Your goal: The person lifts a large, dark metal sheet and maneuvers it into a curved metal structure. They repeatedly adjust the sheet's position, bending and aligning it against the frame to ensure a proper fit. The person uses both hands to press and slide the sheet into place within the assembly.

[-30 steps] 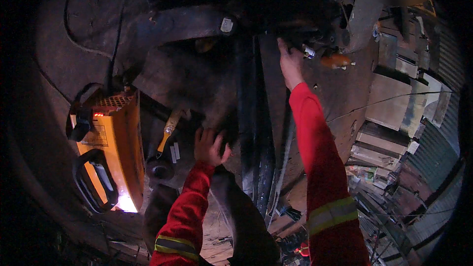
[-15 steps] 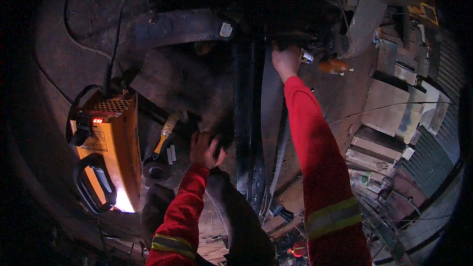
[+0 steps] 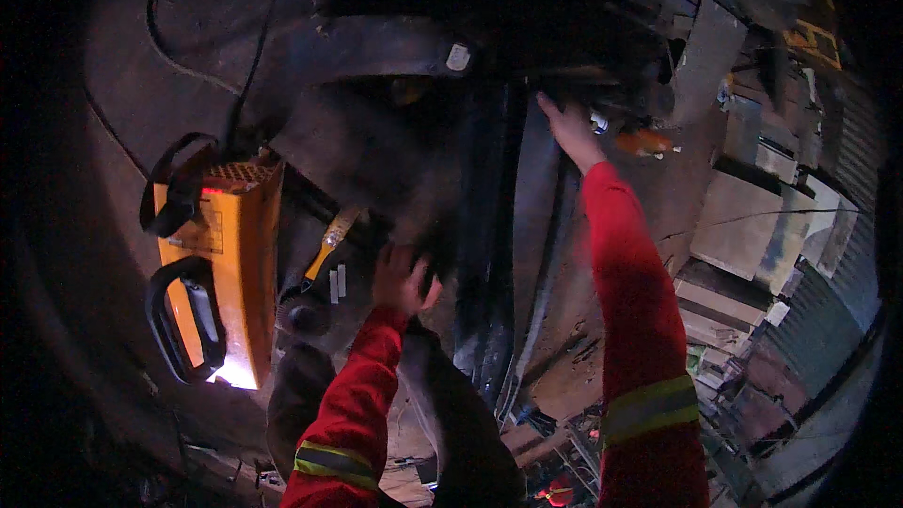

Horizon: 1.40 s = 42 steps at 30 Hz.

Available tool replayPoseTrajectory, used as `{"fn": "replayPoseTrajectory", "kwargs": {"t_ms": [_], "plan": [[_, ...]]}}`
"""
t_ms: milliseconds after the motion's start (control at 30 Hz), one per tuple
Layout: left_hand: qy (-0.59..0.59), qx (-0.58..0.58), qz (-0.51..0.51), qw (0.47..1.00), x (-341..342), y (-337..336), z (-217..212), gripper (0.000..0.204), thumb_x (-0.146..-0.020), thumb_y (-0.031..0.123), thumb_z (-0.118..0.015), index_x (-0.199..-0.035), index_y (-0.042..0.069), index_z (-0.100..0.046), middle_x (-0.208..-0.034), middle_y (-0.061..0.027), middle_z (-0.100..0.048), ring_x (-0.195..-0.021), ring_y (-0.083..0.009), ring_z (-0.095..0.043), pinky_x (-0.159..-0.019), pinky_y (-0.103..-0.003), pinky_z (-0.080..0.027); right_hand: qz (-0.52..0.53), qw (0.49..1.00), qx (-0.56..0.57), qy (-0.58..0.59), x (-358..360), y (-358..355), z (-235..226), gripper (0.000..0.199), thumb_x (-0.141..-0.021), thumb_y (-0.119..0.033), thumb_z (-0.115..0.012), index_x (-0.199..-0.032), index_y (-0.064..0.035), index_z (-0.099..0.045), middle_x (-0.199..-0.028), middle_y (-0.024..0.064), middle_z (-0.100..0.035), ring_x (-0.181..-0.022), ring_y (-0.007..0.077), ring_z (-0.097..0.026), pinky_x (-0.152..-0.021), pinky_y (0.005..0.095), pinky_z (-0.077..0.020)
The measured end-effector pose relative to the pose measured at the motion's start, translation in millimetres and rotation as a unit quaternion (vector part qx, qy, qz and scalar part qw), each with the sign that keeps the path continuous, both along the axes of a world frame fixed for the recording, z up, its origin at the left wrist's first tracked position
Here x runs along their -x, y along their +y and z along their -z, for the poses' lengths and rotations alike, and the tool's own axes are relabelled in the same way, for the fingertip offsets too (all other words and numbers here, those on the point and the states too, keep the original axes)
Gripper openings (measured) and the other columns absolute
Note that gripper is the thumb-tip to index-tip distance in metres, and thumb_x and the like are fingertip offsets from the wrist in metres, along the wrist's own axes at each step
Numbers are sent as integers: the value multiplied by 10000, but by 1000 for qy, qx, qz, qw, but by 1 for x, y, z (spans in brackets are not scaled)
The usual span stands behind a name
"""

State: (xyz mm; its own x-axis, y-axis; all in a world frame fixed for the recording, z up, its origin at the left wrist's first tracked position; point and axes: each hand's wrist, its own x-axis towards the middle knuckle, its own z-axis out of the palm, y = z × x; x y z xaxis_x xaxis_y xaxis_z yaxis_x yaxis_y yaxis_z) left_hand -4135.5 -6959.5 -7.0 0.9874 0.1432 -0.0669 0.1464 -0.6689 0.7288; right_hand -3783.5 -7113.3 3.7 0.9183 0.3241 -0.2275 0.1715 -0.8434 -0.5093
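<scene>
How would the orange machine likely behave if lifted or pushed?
The orange machine should feel stiff, given its straight-edged casing. The large black handle suggests noticeable weight, though the picture can't confirm it. The dark cable that seems to meet its vented end may tug when it moves.

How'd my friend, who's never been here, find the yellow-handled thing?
Find the big orange machine at the picture's left. Between it and the person's left hand, a slim yellow-handled tool lies slanting. Its bright handle sets it apart from the two short, pale strips near its lower end.
</scene>
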Motion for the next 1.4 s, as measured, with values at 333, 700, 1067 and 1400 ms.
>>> {"fn": "replayPoseTrajectory", "kwargs": {"t_ms": [333, 700, 1067, 1400], "plan": [[-2, 20, -8, 1000, -1, -8, 4, 417, -674, 318, -655, -999, 63, -600, -1094, -172, -537, -1017, -354, -514, -952, -542, -357, 141, 962, 233, -29, 10, 34, -22, 659, -755, -458, -674, -1151, 55, -557, -1186, 256, -555, -1115, 389, -529, -944, 427, -425], [-4, 18, -6, 1000, 4, -6, 3, 397, -663, 309, -652, -958, 46, -615, -1048, -171, -545, -1002, -353, -521, -929, -524, -378, 160, 931, 328, 9, 13, 47, -27, 545, -814, -482, -604, -1006, 29, -618, -1062, 220, -617, -1013, 367, -601, -865, 419, -485], [-12, 9, -30, 999, -1, -4, 0, 442, -672, 285, -648, -1035, 36, -616, -1075, -169, -537, -1014, -361, -511, -945, -529, -379, 32, 961, 99, 257, 22, -15, -52, 599, -901, -479, -475, -935, 101, -617, -974, 301, -612, -960, 426, -584, -814, 451, -440], [76, 403, -270, 871, -133, -21, -83, 475, -758, 179, -607, -1179, -23, -520, -1170, -208, -546, -1110, -351, -519, -962, -406, -387, 50, 970, 224, 80, 30, -13, -24, 440, -858, -365, -564, -920, 66, -628, -968, 295, -616, -916, 437, -603, -815, 471, -491]]}}
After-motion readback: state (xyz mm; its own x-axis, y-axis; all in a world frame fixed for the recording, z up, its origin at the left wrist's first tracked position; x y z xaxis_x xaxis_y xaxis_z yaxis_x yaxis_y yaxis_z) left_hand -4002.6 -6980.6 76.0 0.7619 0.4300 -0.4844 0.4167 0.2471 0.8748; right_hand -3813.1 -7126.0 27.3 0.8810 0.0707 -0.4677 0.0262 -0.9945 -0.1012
